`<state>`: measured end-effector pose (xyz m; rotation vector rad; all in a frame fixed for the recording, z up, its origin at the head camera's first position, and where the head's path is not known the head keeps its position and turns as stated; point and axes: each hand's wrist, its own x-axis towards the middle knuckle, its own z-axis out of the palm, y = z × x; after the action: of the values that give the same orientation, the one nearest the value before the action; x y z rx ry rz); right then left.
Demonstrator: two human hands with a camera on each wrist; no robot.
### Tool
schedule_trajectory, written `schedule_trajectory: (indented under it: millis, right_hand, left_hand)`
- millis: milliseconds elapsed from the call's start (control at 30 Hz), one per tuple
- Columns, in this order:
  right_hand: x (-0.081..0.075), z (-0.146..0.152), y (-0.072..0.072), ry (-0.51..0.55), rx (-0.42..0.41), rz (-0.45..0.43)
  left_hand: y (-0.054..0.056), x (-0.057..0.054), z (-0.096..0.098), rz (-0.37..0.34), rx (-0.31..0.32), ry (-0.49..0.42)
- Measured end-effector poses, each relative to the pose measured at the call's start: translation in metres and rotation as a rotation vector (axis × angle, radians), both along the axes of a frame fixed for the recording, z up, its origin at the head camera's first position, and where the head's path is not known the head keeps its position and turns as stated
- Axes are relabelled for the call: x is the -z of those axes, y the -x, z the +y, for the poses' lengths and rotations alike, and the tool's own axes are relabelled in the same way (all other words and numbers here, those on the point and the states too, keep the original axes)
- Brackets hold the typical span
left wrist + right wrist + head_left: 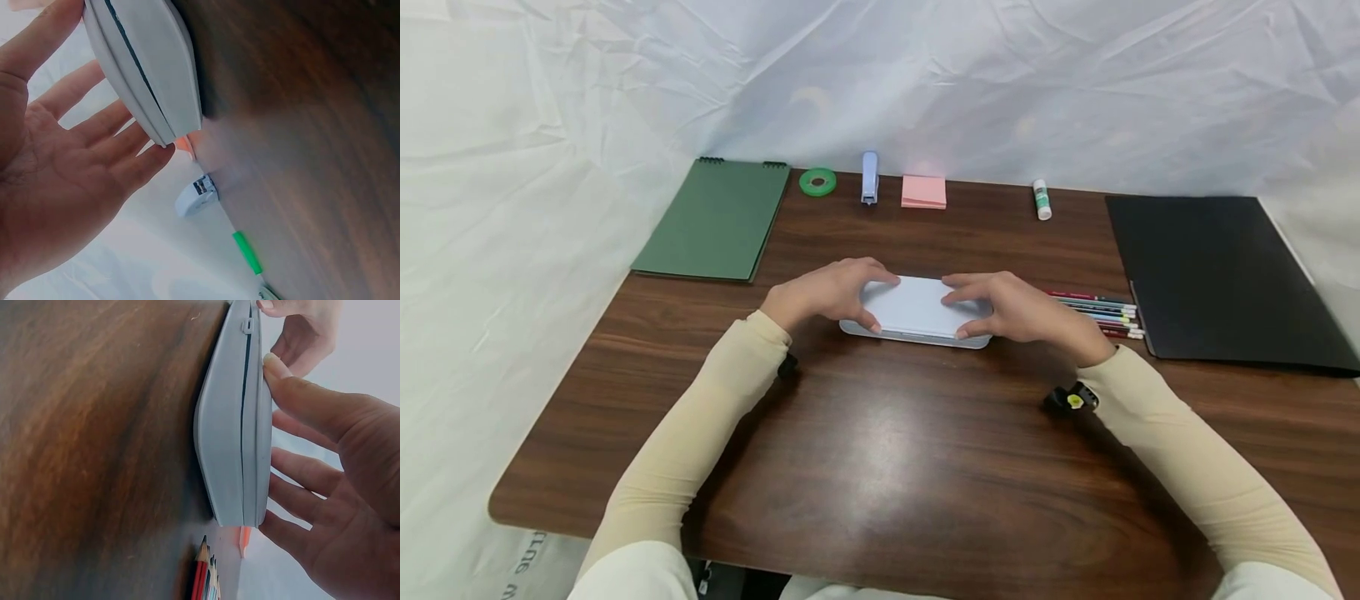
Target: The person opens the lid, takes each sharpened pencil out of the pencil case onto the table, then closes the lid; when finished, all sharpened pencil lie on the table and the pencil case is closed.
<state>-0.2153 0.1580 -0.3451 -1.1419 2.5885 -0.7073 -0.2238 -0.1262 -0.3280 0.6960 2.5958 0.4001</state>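
A pale grey-white pencil case (917, 307) lies flat on the table, its lid down, with a thin dark seam along its side. A small tab (248, 325) shows on its front edge in the right wrist view. My left hand (835, 292) rests on the left end of the lid, thumb at the near edge and fingers spread toward the far edge. On the right end my right hand (1011, 308) touches the lid the same way, its fingers fairly straight. Several pencils (1097, 310) lie just beyond my right hand.
At the back left lies a green notebook (718, 221). Along the back edge are green tape (817, 182), a light blue stapler (869, 179), pink sticky notes (923, 192) and a glue stick (1042, 200). A black folder (1232, 279) covers the table's right side.
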Motion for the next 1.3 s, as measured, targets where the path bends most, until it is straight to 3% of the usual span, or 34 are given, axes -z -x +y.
schedule_trajectory:
  millis: [467,1300]
  right_hand:
    - [0.0019,-0.0011,-0.005,-0.023,-0.001,0.005]
    - [0.0039,-0.0069,-0.0036,-0.018,0.002,0.022]
  left_hand:
    - [-0.0064,-0.0013,0.0055,-0.002,-0.008,0.046]
    - [-0.0034,-0.0053,-0.0001,0.01,-0.004,0.068]
